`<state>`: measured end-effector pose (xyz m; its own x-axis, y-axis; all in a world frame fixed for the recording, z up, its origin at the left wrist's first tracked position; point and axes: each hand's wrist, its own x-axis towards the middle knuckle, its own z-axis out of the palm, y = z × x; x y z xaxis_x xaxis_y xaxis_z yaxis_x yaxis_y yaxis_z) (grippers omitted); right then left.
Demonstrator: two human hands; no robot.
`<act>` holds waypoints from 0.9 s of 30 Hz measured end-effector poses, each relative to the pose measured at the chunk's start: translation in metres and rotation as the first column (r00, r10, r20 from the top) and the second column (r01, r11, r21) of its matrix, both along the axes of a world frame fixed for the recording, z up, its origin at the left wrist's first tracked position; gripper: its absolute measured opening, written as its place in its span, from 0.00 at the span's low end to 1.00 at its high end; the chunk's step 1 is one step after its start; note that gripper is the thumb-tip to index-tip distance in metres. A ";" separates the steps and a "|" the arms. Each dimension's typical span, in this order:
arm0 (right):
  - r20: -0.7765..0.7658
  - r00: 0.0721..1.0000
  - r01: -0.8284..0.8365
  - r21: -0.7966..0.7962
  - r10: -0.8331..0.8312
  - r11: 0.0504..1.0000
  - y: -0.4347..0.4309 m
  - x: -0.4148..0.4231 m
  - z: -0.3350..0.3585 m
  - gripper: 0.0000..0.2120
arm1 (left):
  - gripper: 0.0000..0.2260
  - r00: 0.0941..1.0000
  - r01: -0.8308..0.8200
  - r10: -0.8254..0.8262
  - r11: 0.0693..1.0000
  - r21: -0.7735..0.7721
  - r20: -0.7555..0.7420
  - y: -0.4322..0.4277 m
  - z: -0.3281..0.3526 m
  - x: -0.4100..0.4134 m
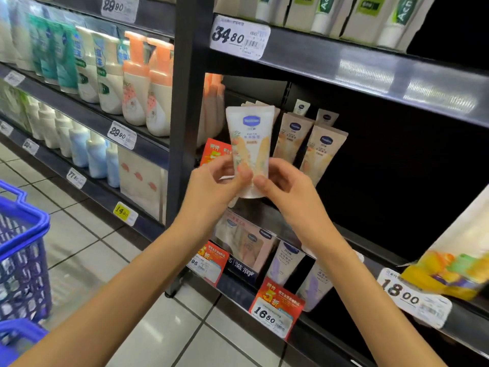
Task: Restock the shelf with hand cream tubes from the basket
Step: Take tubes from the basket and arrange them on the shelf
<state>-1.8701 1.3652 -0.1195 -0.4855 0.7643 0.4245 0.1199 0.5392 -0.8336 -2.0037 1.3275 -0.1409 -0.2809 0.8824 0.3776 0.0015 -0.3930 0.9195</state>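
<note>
Holding cream tube (250, 144) upright w/ both hands, at shelf (370, 72).

dark open shelf (397, 181) right of standing tubes (321, 152).

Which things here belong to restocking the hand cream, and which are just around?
Job: tube, pinched by left hand and right hand; shelved tubes; basket.
Just around: pump bottles; price tags; purple tubes below.
</note>
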 end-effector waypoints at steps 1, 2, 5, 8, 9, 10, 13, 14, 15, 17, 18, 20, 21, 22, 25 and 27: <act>0.010 1.000 -0.004 0.009 0.004 1.000 0.001 0.003 0.005 0.08 | 0.11 1.000 -0.003 0.003 1.000 0.010 -0.013 0.002 0.003 0.005; 0.032 0.999 0.000 0.019 0.000 1.000 0.002 0.007 0.009 0.10 | 0.12 0.999 0.002 -0.002 1.000 0.012 -0.032 0.004 0.006 0.008; 0.128 0.988 0.079 0.080 -0.089 0.994 0.012 0.018 0.013 0.12 | 0.14 0.996 0.049 -0.050 0.999 -0.009 -0.073 0.007 0.009 0.013; 0.059 0.919 0.382 0.107 -0.390 0.918 0.035 0.021 0.008 0.13 | 0.15 0.999 0.036 -0.039 0.996 -0.080 -0.033 0.008 0.005 0.009; 0.051 0.873 0.481 0.068 -0.485 0.874 0.044 0.020 0.007 0.14 | 0.13 0.999 0.030 -0.032 0.995 -0.095 -0.019 0.007 0.002 0.006; 0.086 0.838 0.540 0.023 -0.539 0.842 0.051 0.018 0.006 0.16 | 0.11 1.000 0.027 -0.027 0.994 -0.106 0.002 0.005 -0.002 0.003; 0.209 0.838 0.523 -0.039 -0.505 0.852 0.068 0.011 -0.003 0.17 | 0.08 0.998 0.007 0.001 0.991 -0.131 0.055 -0.001 -0.011 -0.006; 0.198 0.843 0.518 -0.052 -0.499 0.854 0.070 0.009 -0.005 0.18 | 0.08 0.998 -0.004 0.013 0.991 -0.136 0.062 -0.001 -0.012 -0.008; 0.179 0.844 0.522 -0.058 -0.506 0.851 0.073 0.007 -0.007 0.18 | 0.08 0.998 -0.014 0.023 0.990 -0.138 0.064 -0.001 -0.012 -0.010; 0.169 0.832 0.543 -0.047 -0.529 0.839 0.077 0.003 -0.010 0.18 | 0.08 0.998 -0.020 0.028 0.990 -0.139 0.058 0.001 -0.012 -0.012; 0.175 0.823 0.554 -0.041 -0.540 0.832 0.078 0.001 -0.011 0.18 | 0.08 0.998 -0.017 0.025 0.990 -0.138 0.057 0.002 -0.011 -0.012; 0.174 0.816 0.565 -0.045 -0.551 0.824 0.082 -0.002 -0.013 0.19 | 0.08 0.998 -0.013 0.020 0.991 -0.131 0.052 0.005 -0.010 -0.013; 0.168 0.814 0.570 -0.049 -0.555 0.820 0.083 -0.003 -0.014 0.19 | 0.08 0.999 -0.013 0.020 0.992 -0.128 0.049 0.006 -0.010 -0.013; 0.164 0.812 0.575 -0.055 -0.561 0.816 0.083 -0.005 -0.014 0.19 | 0.08 0.999 -0.014 0.020 0.992 -0.129 0.049 0.006 -0.011 -0.013; 0.196 0.810 0.576 -0.089 -0.553 0.812 0.079 -0.008 -0.012 0.19 | 0.08 0.999 -0.012 0.019 0.989 -0.149 0.045 0.005 -0.013 -0.014; 0.228 0.797 0.589 -0.092 -0.559 0.803 0.066 -0.006 -0.008 0.19 | 0.09 0.999 -0.006 0.012 0.988 -0.153 0.039 0.000 -0.015 -0.015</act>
